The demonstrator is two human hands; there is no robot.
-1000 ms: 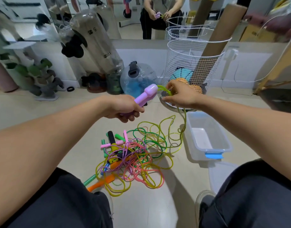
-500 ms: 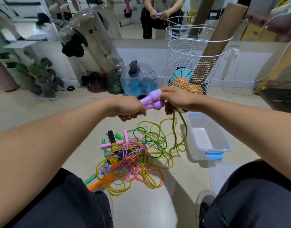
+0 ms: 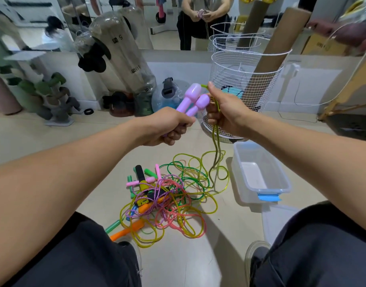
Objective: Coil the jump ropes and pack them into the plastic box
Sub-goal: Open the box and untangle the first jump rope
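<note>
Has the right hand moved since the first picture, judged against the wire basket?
Yes. The right hand has dropped lower against the wire basket, its thumb up beside the purple handles, yellow-green rope hanging below.

Two lilac handles (image 3: pixel 195 98) of smooth, matt plastic. A glossy, translucent yellow-green plastic cord (image 3: pixel 216 146). On the floor (image 3: pixel 198 262), smooth pale tile with a soft sheen, a tangle of shiny plastic ropes (image 3: pixel 173 204). A clear, frosted plastic box (image 3: pixel 260 172). A white wire-mesh basket (image 3: pixel 246 79) holds a matt cardboard tube (image 3: pixel 277 50).
</note>
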